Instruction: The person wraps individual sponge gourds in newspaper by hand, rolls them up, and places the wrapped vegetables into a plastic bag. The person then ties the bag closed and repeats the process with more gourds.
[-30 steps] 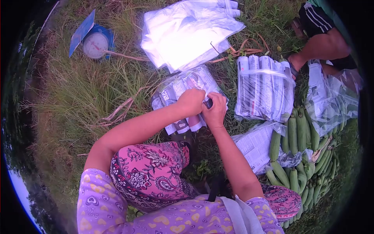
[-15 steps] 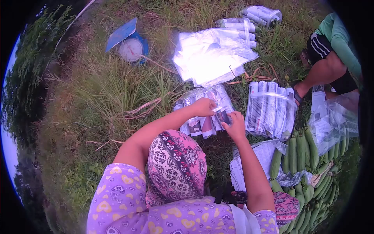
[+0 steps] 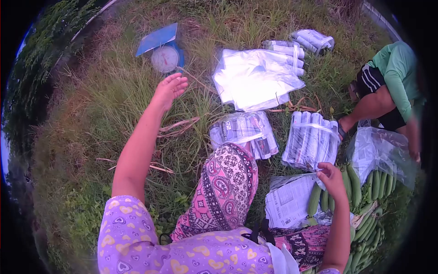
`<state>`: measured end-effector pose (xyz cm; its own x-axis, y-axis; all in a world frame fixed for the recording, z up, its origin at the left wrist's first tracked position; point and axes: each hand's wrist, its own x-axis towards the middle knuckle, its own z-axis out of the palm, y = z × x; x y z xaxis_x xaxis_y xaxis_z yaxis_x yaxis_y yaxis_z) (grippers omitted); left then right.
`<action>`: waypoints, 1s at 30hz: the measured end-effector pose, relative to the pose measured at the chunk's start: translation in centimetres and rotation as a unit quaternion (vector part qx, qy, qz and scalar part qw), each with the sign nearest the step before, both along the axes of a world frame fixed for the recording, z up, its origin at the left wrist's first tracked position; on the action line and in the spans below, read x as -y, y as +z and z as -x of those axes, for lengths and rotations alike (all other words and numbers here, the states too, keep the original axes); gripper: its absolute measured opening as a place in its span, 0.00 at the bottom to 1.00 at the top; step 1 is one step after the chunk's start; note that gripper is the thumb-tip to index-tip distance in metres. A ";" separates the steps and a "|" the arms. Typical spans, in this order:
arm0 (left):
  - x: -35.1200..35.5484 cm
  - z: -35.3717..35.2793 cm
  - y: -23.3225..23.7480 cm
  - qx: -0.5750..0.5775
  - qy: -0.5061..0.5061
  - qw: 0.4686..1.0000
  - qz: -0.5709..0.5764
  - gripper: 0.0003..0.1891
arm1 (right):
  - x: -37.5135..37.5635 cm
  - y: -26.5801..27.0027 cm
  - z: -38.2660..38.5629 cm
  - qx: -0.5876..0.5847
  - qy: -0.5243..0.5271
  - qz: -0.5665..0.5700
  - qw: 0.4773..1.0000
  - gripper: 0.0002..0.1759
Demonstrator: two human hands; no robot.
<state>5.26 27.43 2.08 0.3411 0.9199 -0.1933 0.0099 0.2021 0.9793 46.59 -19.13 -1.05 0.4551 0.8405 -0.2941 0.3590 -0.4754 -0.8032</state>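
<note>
My left hand [image 3: 170, 89] is stretched out over the grass, open, with its fingertips just below the blue dial scale [image 3: 165, 58]; nothing is in it. Loosely curled, with a gap between thumb and fingers, my right hand [image 3: 333, 181] hovers by the stack of newspaper sheets [image 3: 288, 203] and the long green gourds [image 3: 314, 200]. No held thing shows in it. In front of my knee lies a plastic-bagged bundle of newspaper-wrapped rolls [image 3: 244, 132], apart from both hands. A second such bundle [image 3: 310, 139] lies to its right.
Clear plastic bags [image 3: 255, 82] lie spread on the grass ahead, with more wrapped rolls [image 3: 313, 41] behind. At right, a person in a green sleeve [image 3: 398, 68] crouches beside a plastic bag [image 3: 381, 153]. Many green gourds [image 3: 365, 233] are piled at lower right.
Both hands have let go of the bagged bundle. My left hand has swung forward and left towards the scale; my right has moved right and back towards the newspaper and gourds.
</note>
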 end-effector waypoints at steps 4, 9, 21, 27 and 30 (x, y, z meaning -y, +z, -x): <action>-5.1 0.8 -0.9 0.052 0.046 0.997 0.019 0.19 | -2.3 4.5 7.9 -0.076 -0.068 -0.088 0.991 0.17; -7.7 -3.0 -6.5 0.065 -0.005 0.995 0.080 0.20 | -9.1 6.1 20.2 0.035 -0.001 -0.326 0.945 0.21; -9.4 -20.0 -26.7 -0.230 0.137 0.953 0.145 0.58 | -13.4 6.5 23.8 0.198 0.194 -0.250 0.928 0.16; -8.7 -21.0 -27.1 -0.254 0.159 0.938 0.173 0.62 | -13.4 6.2 23.6 0.203 0.175 -0.250 0.930 0.16; -8.9 -21.6 -27.1 -0.242 0.154 0.941 0.182 0.62 | -13.4 5.8 23.5 0.214 0.190 -0.261 0.922 0.17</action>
<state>26.85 36.33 -25.03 -0.1395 0.8037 -0.5784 0.3224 0.5892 0.7409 23.11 -5.78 4.73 0.0791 0.9392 0.3340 0.7571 0.1614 -0.6330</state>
